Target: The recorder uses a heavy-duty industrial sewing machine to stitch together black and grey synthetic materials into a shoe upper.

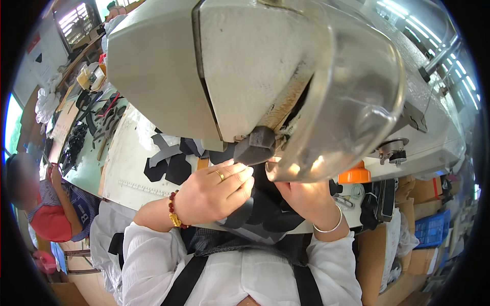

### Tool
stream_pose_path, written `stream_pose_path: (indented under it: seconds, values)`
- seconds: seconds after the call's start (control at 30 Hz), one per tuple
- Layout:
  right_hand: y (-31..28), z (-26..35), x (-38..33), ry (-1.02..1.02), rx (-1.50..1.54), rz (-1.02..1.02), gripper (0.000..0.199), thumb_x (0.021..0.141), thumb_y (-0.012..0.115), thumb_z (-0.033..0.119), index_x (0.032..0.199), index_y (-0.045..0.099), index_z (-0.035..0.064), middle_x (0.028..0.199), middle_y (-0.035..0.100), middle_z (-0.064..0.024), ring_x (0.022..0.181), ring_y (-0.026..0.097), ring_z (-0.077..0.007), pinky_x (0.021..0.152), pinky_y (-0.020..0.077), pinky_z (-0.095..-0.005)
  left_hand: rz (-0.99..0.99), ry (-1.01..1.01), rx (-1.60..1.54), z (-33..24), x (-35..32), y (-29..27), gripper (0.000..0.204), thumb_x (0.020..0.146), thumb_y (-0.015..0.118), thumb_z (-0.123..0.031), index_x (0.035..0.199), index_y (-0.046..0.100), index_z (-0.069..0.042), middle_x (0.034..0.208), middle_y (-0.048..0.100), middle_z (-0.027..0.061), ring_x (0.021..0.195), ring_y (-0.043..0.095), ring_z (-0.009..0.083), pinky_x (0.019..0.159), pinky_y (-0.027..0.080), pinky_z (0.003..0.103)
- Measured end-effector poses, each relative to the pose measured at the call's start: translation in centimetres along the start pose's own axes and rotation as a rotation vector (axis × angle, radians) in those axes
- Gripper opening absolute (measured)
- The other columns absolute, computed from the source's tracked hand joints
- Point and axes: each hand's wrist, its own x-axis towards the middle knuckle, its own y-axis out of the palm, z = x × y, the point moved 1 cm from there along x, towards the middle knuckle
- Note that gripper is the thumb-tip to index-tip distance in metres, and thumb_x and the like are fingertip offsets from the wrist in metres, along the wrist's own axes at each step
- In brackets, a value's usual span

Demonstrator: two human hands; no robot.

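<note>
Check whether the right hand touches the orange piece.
Apart: the head view shows a narrow gap between the right hand and the orange piece.

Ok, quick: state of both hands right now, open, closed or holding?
Left hand: fingers curled beside the dark material; grip can't be told.
Right hand: partly behind the clear shield, fingertips obscured; can't be told.

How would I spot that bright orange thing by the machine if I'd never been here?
Find the big pale machine filling the top of the view. Go down to the person's right hand; just to its right in the picture is the orange thing. Its bright orange sets it apart from the round metal part nearby.
</note>
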Motion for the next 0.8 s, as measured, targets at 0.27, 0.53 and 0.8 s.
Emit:
stream_pose_path:
  seconds: [0.27, 0.53, 0.8]
  values:
    - [4.8, -1.8, -3.9, 0.038, 0.010, 0.009, 0.014, 0.080, 0.067, 0.006, 0.093, 0.063, 0.0040, 0.091, 0.063, -0.0053, 0.087, 0.062, -0.0262, 0.092, 0.0428, -0.0440, -0.074, -0.036, 0.061, 1.7, -0.6, 1.7, 0.017, 0.078, 0.077, -0.010, 0.095, 0.073, -0.006, 0.099, 0.072, 0.0144, 0.071, 0.068, 0.0187, 0.062, 0.057, 0.029]
    - [7.0, -3.8, -4.8, 0.164, 0.170, 0.199, 0.039, 0.100, 0.068, 0.035, 0.128, 0.064, 0.0093, 0.125, 0.063, -0.0094, 0.108, 0.061, -0.0259, 0.094, 0.0510, -0.0406, -0.153, -0.124, -0.030, 3.9, -1.5, 3.6, 0.022, 0.076, 0.080, -0.017, 0.095, 0.073, -0.008, 0.106, 0.071, 0.0174, 0.066, 0.067, 0.0193, 0.051, 0.050, 0.030]
    - [1.1, 0.9, -1.8, 0.042, -0.084, 0.091, 0.028, 0.093, 0.078, 0.026, 0.117, 0.075, 0.0116, 0.112, 0.074, -0.0047, 0.084, 0.069, -0.0252, 0.073, 0.0539, -0.0376, -0.214, -0.291, -0.243, 4.0, -1.8, 2.9, 0.036, 0.069, 0.068, 0.007, 0.102, 0.077, -0.005, 0.097, 0.073, 0.0137, 0.074, 0.067, 0.0277, 0.060, 0.054, 0.036]
